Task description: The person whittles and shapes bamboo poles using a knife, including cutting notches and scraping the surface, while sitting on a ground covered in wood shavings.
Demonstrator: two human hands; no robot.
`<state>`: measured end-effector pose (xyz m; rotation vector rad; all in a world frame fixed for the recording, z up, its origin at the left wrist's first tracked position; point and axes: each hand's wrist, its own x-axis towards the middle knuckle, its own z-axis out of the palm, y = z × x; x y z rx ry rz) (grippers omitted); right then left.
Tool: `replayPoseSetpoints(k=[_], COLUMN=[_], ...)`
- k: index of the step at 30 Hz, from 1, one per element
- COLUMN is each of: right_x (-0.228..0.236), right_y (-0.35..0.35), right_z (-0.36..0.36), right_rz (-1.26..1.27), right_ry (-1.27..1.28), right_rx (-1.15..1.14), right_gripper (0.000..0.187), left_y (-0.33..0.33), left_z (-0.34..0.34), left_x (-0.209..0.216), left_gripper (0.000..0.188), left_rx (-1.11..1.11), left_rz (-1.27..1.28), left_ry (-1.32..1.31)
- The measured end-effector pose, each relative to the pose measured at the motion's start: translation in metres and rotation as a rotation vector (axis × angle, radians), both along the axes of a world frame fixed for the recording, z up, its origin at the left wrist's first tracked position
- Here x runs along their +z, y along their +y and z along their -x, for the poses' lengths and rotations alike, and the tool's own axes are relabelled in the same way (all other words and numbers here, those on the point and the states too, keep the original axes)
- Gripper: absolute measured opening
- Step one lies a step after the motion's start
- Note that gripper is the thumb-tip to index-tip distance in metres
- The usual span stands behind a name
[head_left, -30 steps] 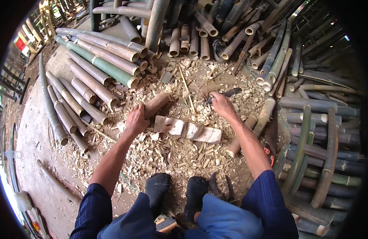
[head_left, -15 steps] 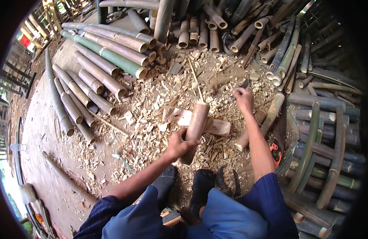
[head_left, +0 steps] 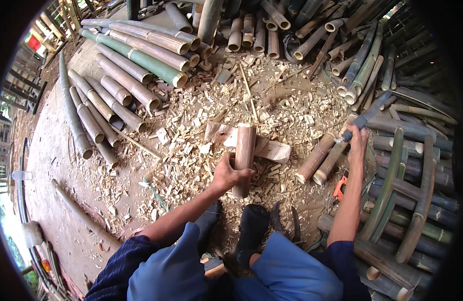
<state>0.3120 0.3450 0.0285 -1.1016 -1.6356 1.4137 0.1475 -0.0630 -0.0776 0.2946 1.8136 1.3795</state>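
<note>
My left hand (head_left: pixel 230 173) is wrapped round a short brown bamboo piece (head_left: pixel 246 150), thumb across its near side. The piece stands nearly upright in front of my feet, its top end over a pale wooden block (head_left: pixel 273 151) on the ground. My right hand (head_left: pixel 358 142), raised out to the right, is closed on a large knife (head_left: pixel 362 120) with a dark handle. Its blade points up and to the right and is blurred by motion.
Wood chips (head_left: pixel 191 120) cover the ground. Bamboo poles (head_left: pixel 141 62) lie at the far left, with more cut pieces at the back. Beside my right forearm are two short bamboo pieces (head_left: pixel 316 159) and an orange-handled tool (head_left: pixel 340 188). A bamboo rack (head_left: pixel 422 200) stands at right.
My right hand has swung right and lifted the knife from over the chips. The bamboo piece in my left hand has turned more upright and its top has shifted slightly left.
</note>
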Motion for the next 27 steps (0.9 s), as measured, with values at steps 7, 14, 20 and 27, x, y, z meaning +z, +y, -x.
replayPoseSetpoints(k=[7,14,20,27], right_x=[-0.001,-0.034,-0.105,-0.123], right_y=[-0.018,-0.16,-0.213,-0.182], right_z=[-0.061,-0.044,-0.004,0.025], right_rz=[-0.188,0.179,-0.078,0.11], right_ry=[0.111,-0.084,-0.644,-0.673], right_rx=[-0.26,0.044,0.206,0.172], right_gripper=[0.024,0.021,0.046,0.049], left_y=[-0.005,0.001,-0.005,-0.003], left_z=[0.017,0.006,-0.006,-0.009], left_x=[-0.03,-0.021,-0.016,-0.012], left_gripper=[0.071,0.091,0.069,0.077], left_rx=[-0.097,0.001,-0.024,-0.023], left_rz=[-0.322,-0.081,0.066,0.097], left_ry=[-0.537,-0.04,-0.001,0.14])
